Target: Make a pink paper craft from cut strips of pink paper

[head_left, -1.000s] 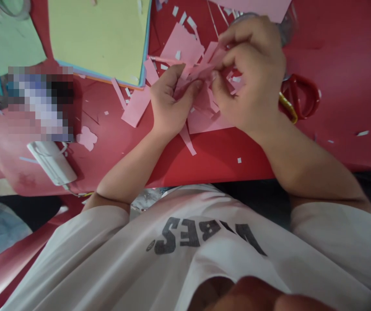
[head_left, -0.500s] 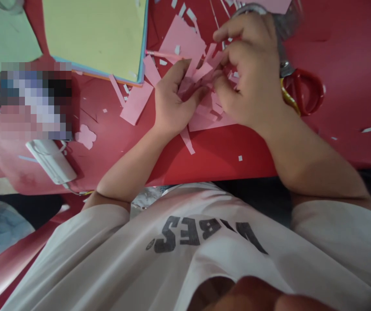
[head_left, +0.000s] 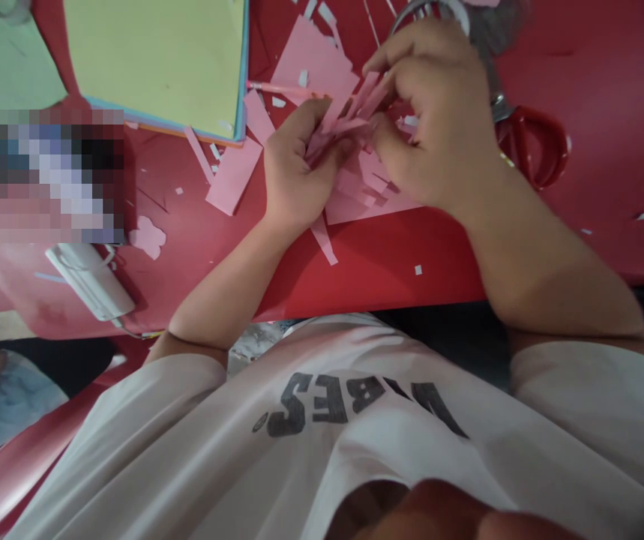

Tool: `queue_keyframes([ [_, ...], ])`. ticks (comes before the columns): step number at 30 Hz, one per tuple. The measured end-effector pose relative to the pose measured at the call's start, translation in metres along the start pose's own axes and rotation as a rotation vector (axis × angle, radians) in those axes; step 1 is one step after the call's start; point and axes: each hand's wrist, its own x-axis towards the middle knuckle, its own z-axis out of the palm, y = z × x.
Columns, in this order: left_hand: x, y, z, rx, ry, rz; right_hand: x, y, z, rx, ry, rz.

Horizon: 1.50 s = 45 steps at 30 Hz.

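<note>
My left hand (head_left: 293, 172) and my right hand (head_left: 439, 127) meet over the red table (head_left: 389, 262). Both pinch a small bundle of pink paper strips (head_left: 349, 120) between thumbs and fingertips. The strips stick up and to the right from the left hand's grip. Under the hands lies a heap of cut pink paper pieces (head_left: 360, 199). A larger pink sheet (head_left: 313, 64) lies just beyond the hands.
A stack of coloured paper with a yellow-green top sheet (head_left: 158, 60) lies at the back left. Red-handled scissors (head_left: 535, 142) rest right of my right hand. A white object (head_left: 91, 281) sits near the table's front left edge. Small paper scraps are scattered about.
Both hands stayed together on the pink strips. The right fingers shifted slightly along the bundle, and the strips now stand more bunched and upright.
</note>
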Motion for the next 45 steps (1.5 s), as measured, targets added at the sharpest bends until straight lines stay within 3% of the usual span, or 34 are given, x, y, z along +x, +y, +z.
queue_keyframes([
  [6,0.001,-0.01,0.004,-0.042,0.031,0.087,0.0,-0.011,-0.021,-0.07,-0.163,0.001],
  [10,0.001,-0.008,0.004,-0.055,0.019,0.051,0.002,-0.018,-0.03,-0.03,-0.139,-0.022],
  [16,0.002,-0.01,0.004,-0.055,0.011,0.031,0.002,-0.016,-0.031,0.071,-0.053,-0.217],
  [21,0.003,-0.01,0.004,-0.004,0.028,0.069,0.001,-0.015,-0.031,0.039,-0.03,-0.192],
  [28,0.001,0.007,0.007,0.038,0.049,0.002,-0.001,-0.014,-0.024,-0.076,-0.051,-0.181],
  [37,0.0,-0.002,0.008,-0.09,-0.052,0.051,-0.002,-0.023,-0.025,0.065,-0.057,-0.095],
  [42,0.001,0.005,0.006,-0.09,0.076,0.009,-0.002,-0.024,-0.026,0.087,-0.068,-0.057],
  [45,0.002,0.003,0.004,-0.093,0.07,-0.014,-0.002,-0.024,-0.027,0.101,-0.079,-0.048],
])
